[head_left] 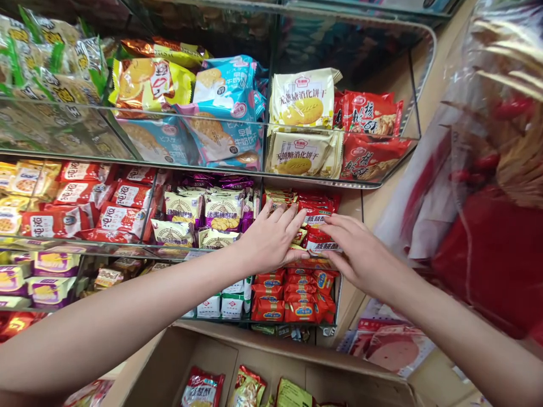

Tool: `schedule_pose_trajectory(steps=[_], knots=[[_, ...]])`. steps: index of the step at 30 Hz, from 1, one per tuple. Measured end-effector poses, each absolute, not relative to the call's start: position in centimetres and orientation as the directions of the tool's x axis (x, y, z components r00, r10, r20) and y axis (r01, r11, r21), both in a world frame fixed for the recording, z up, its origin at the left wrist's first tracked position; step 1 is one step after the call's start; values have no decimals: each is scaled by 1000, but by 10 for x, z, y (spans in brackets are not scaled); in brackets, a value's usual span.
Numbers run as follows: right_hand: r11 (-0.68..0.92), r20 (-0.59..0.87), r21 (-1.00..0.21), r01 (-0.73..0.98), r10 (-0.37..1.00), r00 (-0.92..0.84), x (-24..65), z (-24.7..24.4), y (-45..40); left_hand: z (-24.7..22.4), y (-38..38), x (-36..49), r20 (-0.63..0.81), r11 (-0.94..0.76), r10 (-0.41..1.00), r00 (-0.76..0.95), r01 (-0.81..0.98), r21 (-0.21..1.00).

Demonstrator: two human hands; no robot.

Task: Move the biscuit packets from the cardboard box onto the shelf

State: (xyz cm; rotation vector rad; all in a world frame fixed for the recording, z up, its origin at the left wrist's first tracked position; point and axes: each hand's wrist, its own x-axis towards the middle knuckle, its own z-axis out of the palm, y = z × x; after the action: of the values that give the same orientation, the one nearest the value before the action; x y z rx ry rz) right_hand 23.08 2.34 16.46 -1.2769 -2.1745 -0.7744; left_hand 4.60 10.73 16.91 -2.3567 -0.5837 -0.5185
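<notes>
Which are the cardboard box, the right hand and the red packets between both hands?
Cardboard box (190, 349): head view, inner wall.
Right hand (362, 254): head view, back.
Red packets (320, 245): head view, a white label.

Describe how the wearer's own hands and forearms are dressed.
Both the left hand and right hand are ungloved, with no ring, watch or bracelet visible. The left forearm and right forearm are bare; no sleeve shows.

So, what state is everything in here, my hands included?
Left hand: open, fingers spread.
Right hand: open, fingers slightly curled.
Red packets by the hands: look sealed, partly covered.
Cardboard box: open, packets inside.
Blue biscuit packets: look sealed, piled up.
</notes>
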Motion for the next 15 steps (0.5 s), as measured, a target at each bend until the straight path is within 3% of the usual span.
schedule_pose_trajectory(steps=[3, 5, 8, 10, 12, 15], knots=[[461, 729, 274, 844, 472, -495, 221, 150, -8, 172, 102, 41, 523, -730, 245, 816, 510, -454], [522, 713, 255, 814, 467, -523, 214, 126, -34, 169, 92, 30, 550, -800, 139, 824, 420, -427], [584, 568, 53, 810, 650, -505, 211, 65, -71, 143, 72, 0, 544, -922, -149, 826, 82, -378], [509, 301, -145, 849, 840, -452, 216, 14, -89, 107, 56, -23, 489, -966, -209, 847, -100, -239], [327, -22, -268, 906, 938, -345, 226, -35, -100, 61, 39, -42, 335, -995, -96, 937, -102, 0], [75, -290, -303, 950, 942, -167, 238, -87, -97, -7, 17, -58, -130, -899, 245, 961, 275, 342]])
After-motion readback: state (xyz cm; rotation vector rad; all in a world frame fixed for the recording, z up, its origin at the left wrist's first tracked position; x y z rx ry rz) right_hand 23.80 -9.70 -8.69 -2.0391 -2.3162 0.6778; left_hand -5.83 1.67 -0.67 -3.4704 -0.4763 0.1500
